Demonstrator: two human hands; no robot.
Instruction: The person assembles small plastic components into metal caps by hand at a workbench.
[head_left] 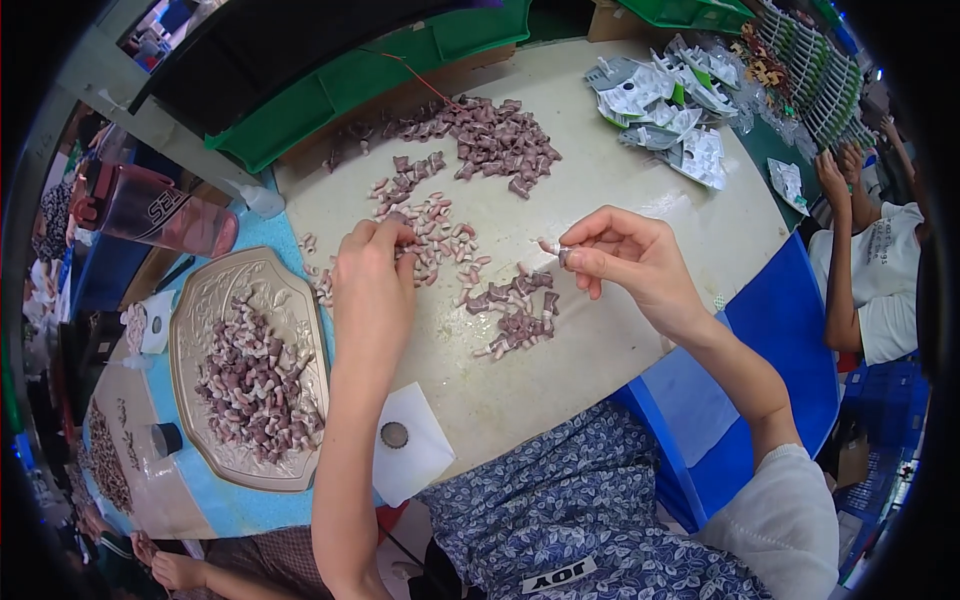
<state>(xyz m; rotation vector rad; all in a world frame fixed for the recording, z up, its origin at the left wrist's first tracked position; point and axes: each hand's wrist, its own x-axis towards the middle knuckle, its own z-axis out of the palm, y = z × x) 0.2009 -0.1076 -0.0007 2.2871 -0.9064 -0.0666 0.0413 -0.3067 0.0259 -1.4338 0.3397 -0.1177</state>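
My right hand (635,262) is raised over the table's right side, pinching a small pink-and-grey moulded piece (562,253) between thumb and fingertips. My left hand (375,275) rests with bent fingers on a spread of small pinkish-white pieces (435,235). Its fingertips are partly hidden, so what they hold cannot be made out. Between the hands, nearer to me, lies a small group of brown torso-like pieces (515,310). Farther back is a larger heap of such brown pieces (500,140).
A bronze-coloured tray (185,330) with joined brown and pink pieces stands at left, by a pink bottle (160,210). White paper with a round cap (395,435) lies near me. Grey-white moulded parts (665,105) are piled back right. A blue bin (770,370) and another person's hands (835,175) are at right.
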